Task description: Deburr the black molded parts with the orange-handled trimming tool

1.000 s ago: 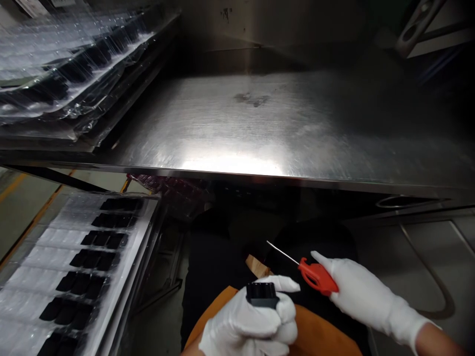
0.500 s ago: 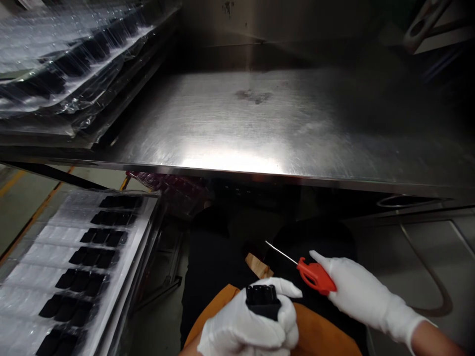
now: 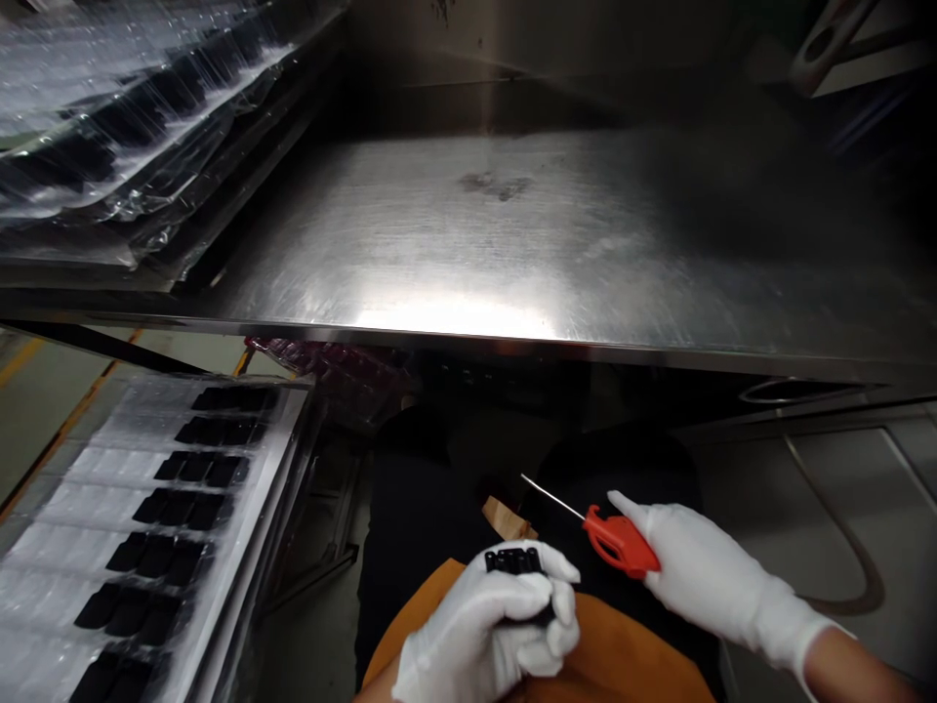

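At 10 o'clock, a stack of clear plastic trays point(image 3: 146, 117) sits on the worktop point(image 3: 468, 244), with rows of dark parts showing through the film. At 8 o'clock, a lower tray point(image 3: 282, 415) rests on a metal rack point(image 3: 293, 517), its clear pockets holding black parts point(image 3: 180, 513) in rows of about three; the pockets nearest the far edge look fuller and darker, though the glare makes the count hard to tell. Beyond it lies a yellow line on the floor point(image 3: 55, 420), and a red-tinted plastic bundle point(image 3: 322, 366) sits just under the worktop's front edge.

At 6 o'clock, the gloved left hand point(image 3: 475, 625) holds a black part point(image 3: 514, 560), its fingers point(image 3: 512, 610) clamped around it, with only the ridged top showing above them. It sits over an orange apron point(image 3: 607, 644), near a cardboard scrap point(image 3: 505, 517) on dark trousers point(image 3: 431, 508).

At 4 o'clock, the gloved right hand point(image 3: 703, 557) has its fingers closed on a red-handled screwdriver point(image 3: 619, 544), its thin steel shaft pointing toward 10 o'clock, well apart from the black part. Further right, a dark hose point(image 3: 841, 527) curves across the floor.
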`<state>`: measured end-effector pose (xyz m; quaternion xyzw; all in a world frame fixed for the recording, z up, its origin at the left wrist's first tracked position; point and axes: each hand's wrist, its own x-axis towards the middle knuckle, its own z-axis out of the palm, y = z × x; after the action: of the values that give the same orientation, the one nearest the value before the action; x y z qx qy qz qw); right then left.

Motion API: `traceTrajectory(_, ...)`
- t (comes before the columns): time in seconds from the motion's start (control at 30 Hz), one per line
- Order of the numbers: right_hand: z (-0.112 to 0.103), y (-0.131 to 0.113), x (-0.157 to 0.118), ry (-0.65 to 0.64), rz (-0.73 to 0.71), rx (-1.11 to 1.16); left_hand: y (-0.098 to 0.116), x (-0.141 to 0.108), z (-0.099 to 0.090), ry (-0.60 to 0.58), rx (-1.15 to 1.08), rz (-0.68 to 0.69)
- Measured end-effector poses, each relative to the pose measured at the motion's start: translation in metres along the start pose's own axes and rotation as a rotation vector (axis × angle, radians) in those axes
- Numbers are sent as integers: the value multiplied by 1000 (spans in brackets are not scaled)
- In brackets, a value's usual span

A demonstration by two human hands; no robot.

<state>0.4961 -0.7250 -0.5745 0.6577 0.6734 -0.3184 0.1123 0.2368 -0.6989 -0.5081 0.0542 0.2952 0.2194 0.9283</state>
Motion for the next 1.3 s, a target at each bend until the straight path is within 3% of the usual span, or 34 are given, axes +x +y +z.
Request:
traceTrajectory(0.1, -1, -2, 0, -3, 5, -7, -1, 1, -2, 15, 7, 40)
traceTrajectory(0.23, -3, -4, 0, -3, 0, -25, -2, 3, -6, 28, -88, -70)
traceTrajectory(0.5, 0, -1, 0, 2, -6, -27, 1, 2, -6, -76, -271, -122)
traceTrajectory(0.63, 1, 0, 0, 19, 1, -11, 0, 0, -6, -146, -229, -102)
traceTrajectory(0.77, 1, 1, 0, 15, -6, -7, -2, -2, -9, -212, -47, -56)
traceTrajectory(0.93, 2, 2, 0, 21, -9, -16, -3, -5, -9, -141, 118, -28)
traceTrajectory(1.13, 2, 1, 0, 5, -6, -19, -2, -7, -7, -168, 41, 11)
traceTrajectory(1.3, -2, -3, 0, -5, 1, -17, 1, -10, -5, -171, -80, -82)
